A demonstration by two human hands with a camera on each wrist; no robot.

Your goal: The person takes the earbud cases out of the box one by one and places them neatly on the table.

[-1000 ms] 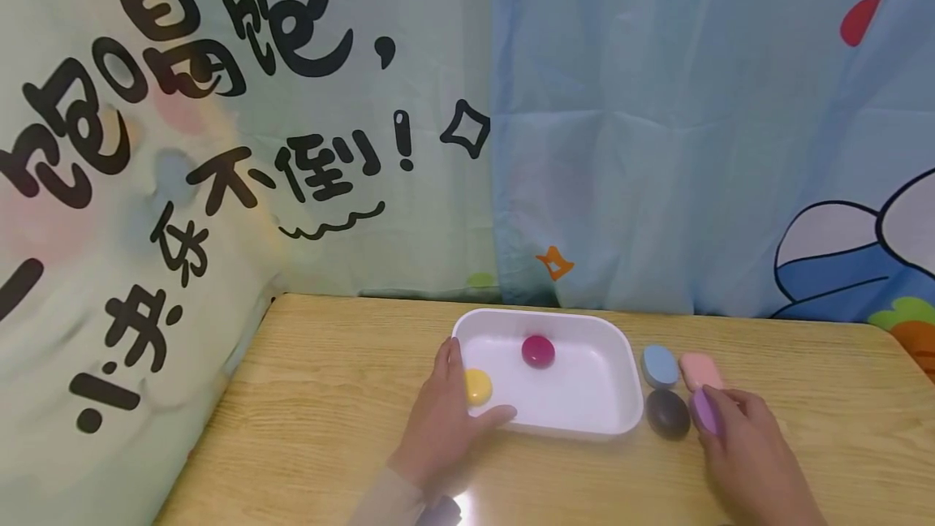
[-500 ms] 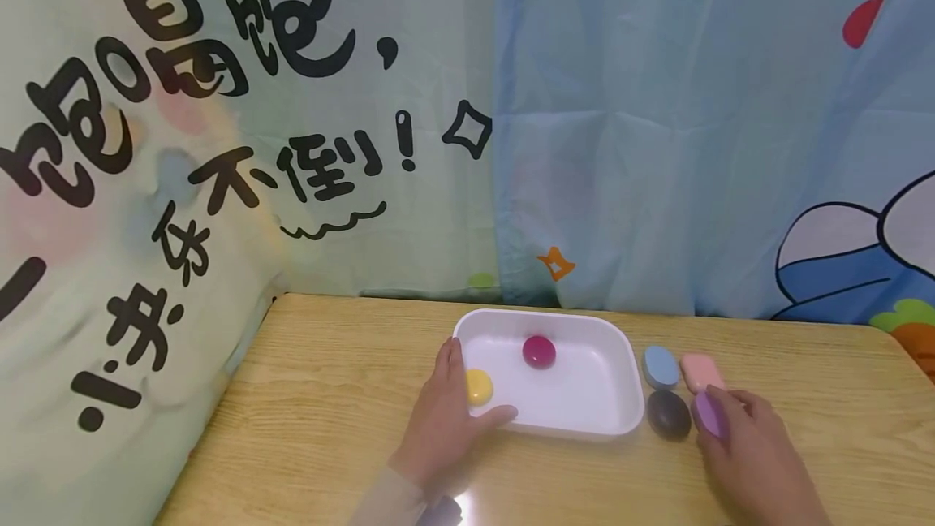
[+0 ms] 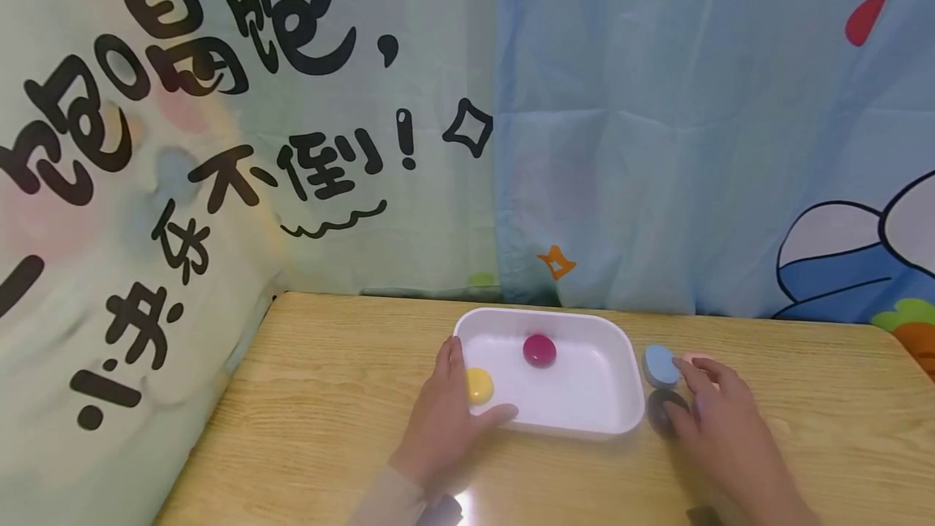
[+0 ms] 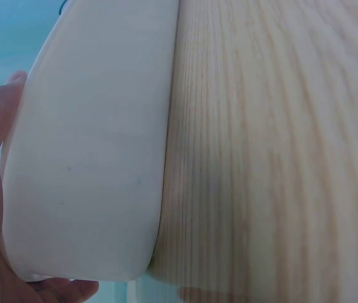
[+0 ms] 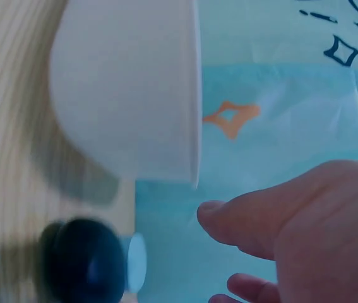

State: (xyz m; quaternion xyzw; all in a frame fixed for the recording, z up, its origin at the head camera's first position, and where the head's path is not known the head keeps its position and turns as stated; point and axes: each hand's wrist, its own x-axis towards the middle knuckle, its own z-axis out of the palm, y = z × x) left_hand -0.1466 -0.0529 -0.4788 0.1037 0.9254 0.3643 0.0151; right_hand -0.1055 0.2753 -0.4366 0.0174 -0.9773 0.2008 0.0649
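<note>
Clearly the white tray (image 3: pixel 612 347) anchors everything: the left hand (image 3: pixel 444 416) grips its near-left corner, thumb curled over the rim, fingers along the wall. Inside lie a yellow pebble (image 3: pixel 479 385) and a magenta pebble (image 3: pixel 539 350). Just right of the tray, the right hand (image 3: pixel 719 428) hovers with loosely spread fingers over the dark pebble (image 3: pixel 661 412), the blue pebble (image 3: pixel 660 364) behind it. A careless fingertip could, I think, nudge these smooth pieces away. The hand hides most of the pink pebble (image 3: pixel 697 359); whether it holds anything underneath, I cannot tell.
</note>
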